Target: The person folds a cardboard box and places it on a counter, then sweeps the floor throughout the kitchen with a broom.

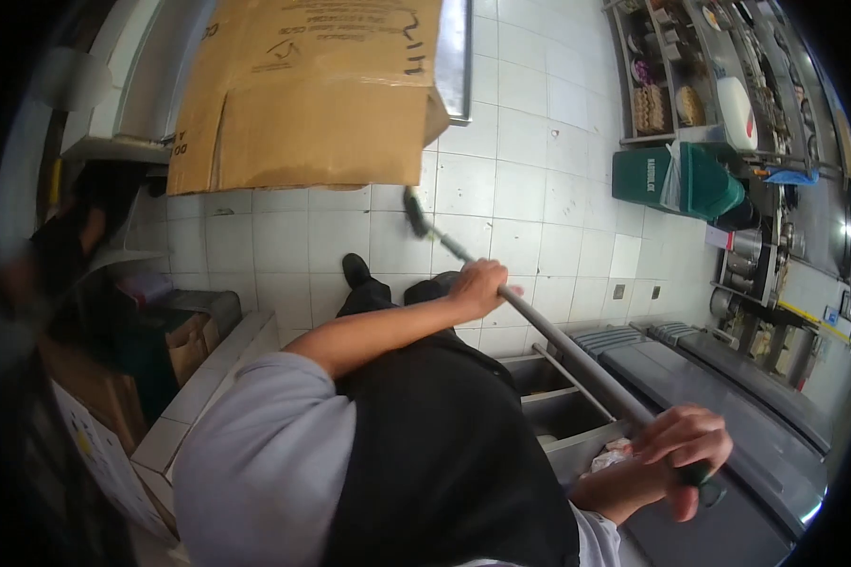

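A long grey pole (577, 348) with a narrow dark head (414, 212) slants across my front. The head is low over the white tiled floor, right at the lower edge of a cardboard box (326, 132). My left hand (480, 287) is wrapped round the pole partway along, its arm across my black apron (435, 454). Near the pole's dark green end, my right hand (686, 449) is closed round it, lower and to the right.
A green bin (676, 184) stands at the right beside shelves (671, 66) with cartons and kitchenware. Grey metal counters (690, 387) run close on my right. At the left are a low tiled ledge (208, 383) and a person's dark clothing (109, 203). White floor tiles (520, 180) stretch ahead.
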Action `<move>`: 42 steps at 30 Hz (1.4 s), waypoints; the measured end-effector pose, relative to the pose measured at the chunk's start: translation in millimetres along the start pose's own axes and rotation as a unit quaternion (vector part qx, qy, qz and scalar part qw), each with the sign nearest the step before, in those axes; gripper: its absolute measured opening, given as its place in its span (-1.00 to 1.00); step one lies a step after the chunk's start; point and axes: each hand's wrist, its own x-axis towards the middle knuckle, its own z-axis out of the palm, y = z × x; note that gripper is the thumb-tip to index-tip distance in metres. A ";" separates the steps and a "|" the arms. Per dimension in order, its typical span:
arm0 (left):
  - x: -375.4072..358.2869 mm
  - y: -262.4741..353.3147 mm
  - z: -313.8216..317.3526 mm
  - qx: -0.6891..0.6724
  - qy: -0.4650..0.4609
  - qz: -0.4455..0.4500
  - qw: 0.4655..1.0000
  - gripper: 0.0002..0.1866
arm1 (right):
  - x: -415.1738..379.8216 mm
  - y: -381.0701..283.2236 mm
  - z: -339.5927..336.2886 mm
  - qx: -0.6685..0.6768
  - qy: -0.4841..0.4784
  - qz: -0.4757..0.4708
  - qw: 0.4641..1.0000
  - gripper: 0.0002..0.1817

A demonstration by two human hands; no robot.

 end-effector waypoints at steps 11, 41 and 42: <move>141.2 -32.8 100.2 0.093 -0.025 0.006 0.995 -0.72 | 4.2 63.8 -100.5 -0.064 0.029 0.021 0.997 -0.36; 364.4 -82.2 35.5 0.154 -0.006 0.006 0.988 -0.71 | 80.1 114.5 -153.7 -0.185 0.027 0.057 0.981 -0.63; 346.4 -49.9 42.0 0.138 -0.018 0.053 0.989 -0.70 | 73.9 88.2 -164.5 -0.162 0.067 0.055 0.983 -0.61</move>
